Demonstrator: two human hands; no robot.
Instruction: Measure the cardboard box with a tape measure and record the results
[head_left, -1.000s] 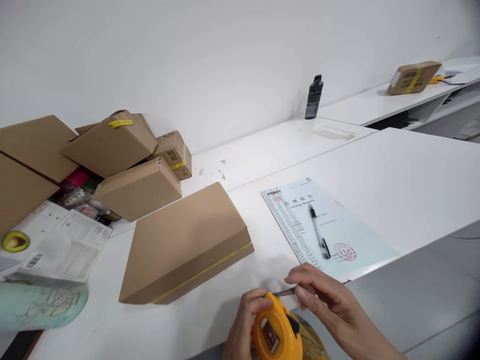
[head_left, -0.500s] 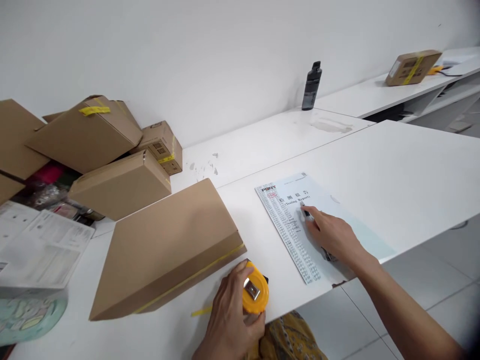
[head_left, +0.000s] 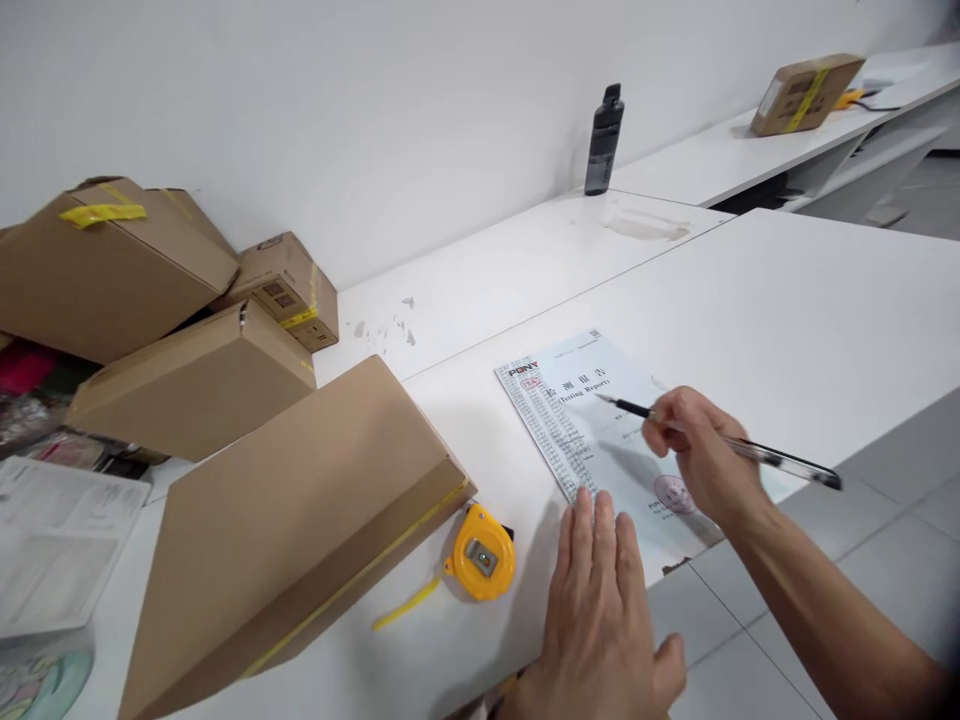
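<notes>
L hand [head_left: 600,610] flat, palm down, fingers straight; R hand [head_left: 697,455] in pinch grip, forearm stretched fwd.

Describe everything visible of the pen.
The pen is slim, with a clear barrel, a black front section and a black rear end. The right hand grips it around the middle, nearly level, tip pointing left over the printed sheet, rear end reaching out past the table edge. The tip looks slightly raised; its shadow falls on the sheet. Only the hand appears to touch it.
</notes>
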